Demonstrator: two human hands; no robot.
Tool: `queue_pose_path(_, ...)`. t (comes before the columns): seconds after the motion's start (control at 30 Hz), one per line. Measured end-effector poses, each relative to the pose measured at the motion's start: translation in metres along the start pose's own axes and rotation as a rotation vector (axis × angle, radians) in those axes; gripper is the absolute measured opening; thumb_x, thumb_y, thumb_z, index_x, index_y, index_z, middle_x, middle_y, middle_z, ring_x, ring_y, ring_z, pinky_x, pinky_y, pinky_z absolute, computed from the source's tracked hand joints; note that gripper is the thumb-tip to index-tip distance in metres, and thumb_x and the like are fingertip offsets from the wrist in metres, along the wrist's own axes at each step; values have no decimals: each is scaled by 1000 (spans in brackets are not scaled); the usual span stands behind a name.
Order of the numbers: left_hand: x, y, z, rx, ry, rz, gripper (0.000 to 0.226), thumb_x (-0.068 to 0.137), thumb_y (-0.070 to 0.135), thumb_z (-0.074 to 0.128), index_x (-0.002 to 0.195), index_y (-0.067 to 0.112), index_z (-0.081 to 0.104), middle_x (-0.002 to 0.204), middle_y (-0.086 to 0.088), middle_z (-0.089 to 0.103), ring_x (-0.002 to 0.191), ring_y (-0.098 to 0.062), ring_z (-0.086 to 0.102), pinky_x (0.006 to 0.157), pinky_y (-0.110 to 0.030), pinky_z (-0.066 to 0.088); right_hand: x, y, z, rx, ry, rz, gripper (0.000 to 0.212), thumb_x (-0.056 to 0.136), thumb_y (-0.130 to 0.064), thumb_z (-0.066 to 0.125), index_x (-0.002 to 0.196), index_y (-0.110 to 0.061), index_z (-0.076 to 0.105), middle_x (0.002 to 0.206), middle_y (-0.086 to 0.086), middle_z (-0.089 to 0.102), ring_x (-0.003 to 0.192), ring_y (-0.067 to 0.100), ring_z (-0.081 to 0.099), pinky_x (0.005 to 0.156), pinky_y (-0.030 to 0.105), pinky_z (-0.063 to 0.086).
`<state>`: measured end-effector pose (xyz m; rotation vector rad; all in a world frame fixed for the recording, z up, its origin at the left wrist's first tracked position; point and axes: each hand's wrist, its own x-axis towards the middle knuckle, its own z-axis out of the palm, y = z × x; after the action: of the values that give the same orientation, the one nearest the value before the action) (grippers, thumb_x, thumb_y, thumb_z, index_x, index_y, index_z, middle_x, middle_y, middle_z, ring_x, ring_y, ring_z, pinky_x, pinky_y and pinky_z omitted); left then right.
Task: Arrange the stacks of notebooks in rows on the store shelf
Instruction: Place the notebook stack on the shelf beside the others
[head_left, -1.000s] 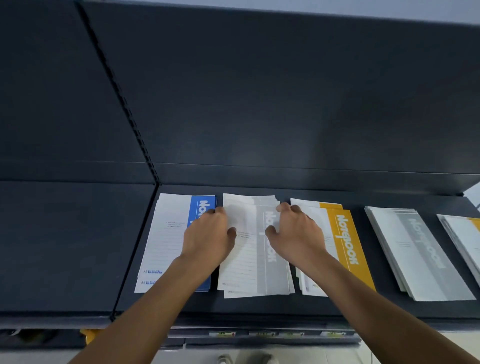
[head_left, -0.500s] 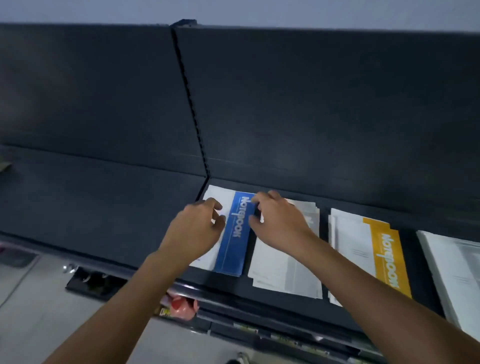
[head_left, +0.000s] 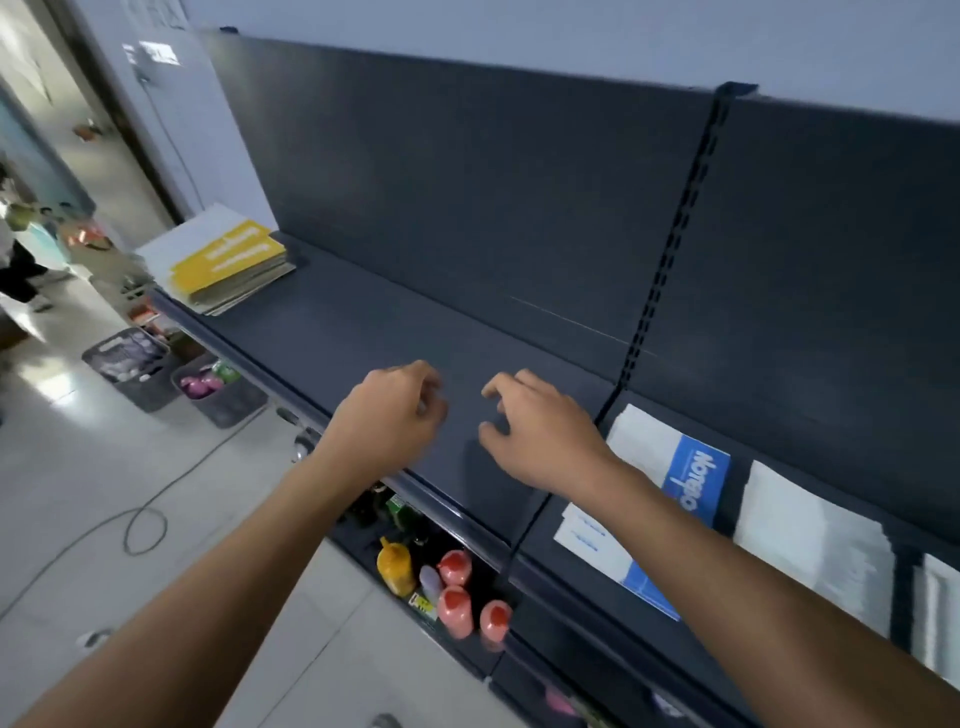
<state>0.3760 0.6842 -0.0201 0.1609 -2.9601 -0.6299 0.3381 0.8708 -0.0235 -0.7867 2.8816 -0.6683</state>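
**Shelf deck** (head_left: 363, 332) and **back panel** (head_left: 467, 182): apparently sheet metal, painted dark grey. The finish is matt and smooth with a faint sheen, and the panel carries one thin, pale, scratch-like line.
**Slotted upright** (head_left: 670, 234): black metal, punched.
**Yellow notebook stack** (head_left: 228, 260): paper, with a smooth, slightly glossy cover and matt page edges.
**Blue notebooks** (head_left: 696, 473) and **grey notebooks** (head_left: 810, 545): paper covers, smooth, low sheen.
**Floor** (head_left: 104, 467): pale tiles, glossy and reflecting light.
**Baskets** (head_left: 130, 364): grey plastic, matt.
**Bottles** (head_left: 454, 603): plastic, shiny.
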Motion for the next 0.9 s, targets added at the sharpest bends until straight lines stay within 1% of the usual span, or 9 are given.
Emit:
queue_pose_path(0.1, 7, -59, -30, 5, 11, -25, 29, 96, 38, 52, 119, 22, 61, 105, 6, 68, 96, -19, 64, 83, -39, 55, 45, -50, 25, 5, -17, -56, 35, 97, -38, 52, 129, -27, 50, 123, -6, 52, 92, 22, 58, 71, 36, 46)
queue_pose_path(0.17, 8, -105, -50, 14, 21, -37, 28, 96, 36, 52, 118, 22, 62, 105, 5, 69, 98, -19, 64, 83, -39, 55, 74, -87, 46, 12, -42, -79, 34, 97, -39, 52, 129, -28, 50, 122, -7, 52, 89, 20, 56, 69, 35, 45)
queue_pose_path(0.3, 12, -196, -83, 42, 41, -62, 26, 97, 33, 51, 116, 21, 64, 105, 5, 70, 100, -18, 63, 81, -35, 53, 130, -159, 88, 25, -81, -110, 35, 95, -41, 51, 128, -31, 51, 121, -9, 52, 91, 21, 59, 78, 40, 52)
queue_pose_path(0.4, 20, -251, -103, 48, 50, -79, 24, 96, 29, 51, 113, 18, 65, 104, 2, 71, 99, -21, 64, 82, -38, 53, 164, -200, 113, 36, -69, -128, 37, 94, -41, 52, 129, -30, 51, 120, -8, 52, 95, 20, 59, 80, 39, 52)
queue_pose_path(0.57, 40, -305, -128, 29, 45, -83, 24, 96, 30, 51, 113, 20, 64, 104, 4, 70, 96, -19, 64, 81, -41, 55, 203, -241, 132, -6, -117, -119, 37, 95, -42, 52, 130, -30, 50, 120, -7, 52, 98, 22, 58, 82, 42, 53)
queue_pose_path(0.7, 69, -336, -149, 27, 71, -80, 25, 96, 31, 50, 116, 22, 63, 106, 6, 68, 98, -19, 63, 83, -41, 55, 242, -258, 133, -23, -101, -114, 37, 95, -42, 52, 129, -29, 51, 119, -8, 53, 100, 22, 58, 86, 43, 52)
queue_pose_path(0.8, 91, -360, -158, -6, 86, -79, 27, 95, 31, 49, 116, 23, 64, 107, 6, 69, 98, -18, 64, 83, -40, 54, 276, -273, 139, -21, -92, -105, 37, 94, -43, 54, 128, -31, 52, 117, -9, 54, 99, 22, 59, 85, 43, 53)
queue_pose_path(0.9, 117, -385, -163, 6, 61, -48, 26, 95, 31, 48, 115, 24, 63, 107, 7, 69, 97, -17, 64, 82, -40, 55, 313, -286, 152, -10, -88, -97, 38, 92, -44, 55, 127, -32, 52, 116, -10, 54, 98, 22, 59, 84, 42, 53)
